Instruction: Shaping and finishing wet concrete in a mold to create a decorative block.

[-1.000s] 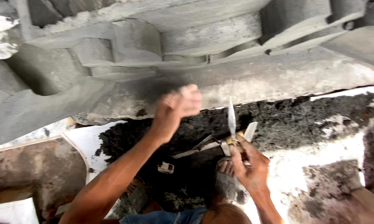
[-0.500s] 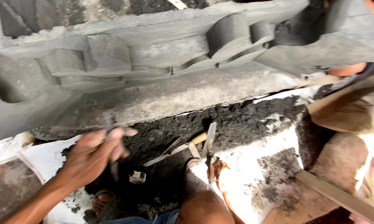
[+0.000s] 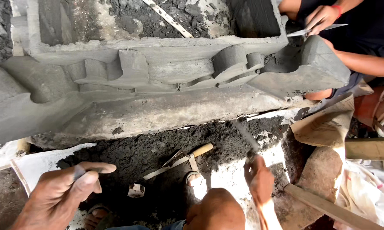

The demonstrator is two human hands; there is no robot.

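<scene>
Ground: dark grey loose mortar spread over pale sheeting below the long grey moulded cement block, which runs across the view.
Landmark: that cement block, with stepped and rounded profiles cut into its near face.
Left hand: my left hand is below the block's left half, over the edge of the mortar; fingers curled round a small grey-smeared tool whose shape I cannot make out.
Right hand: my right hand is below the block's right half, fingers closed on a thin, blurred metal blade that slants up toward the block's lower edge.
Tools on the mortar: a small trowel with a pale wooden handle lies below the block's middle, between my hands, crossed with a flat pale strip.
Small piece: a pale little block lies just left of the trowel.
Other person: another hand at the block's far right end holds a narrow flat blade against it.
</scene>
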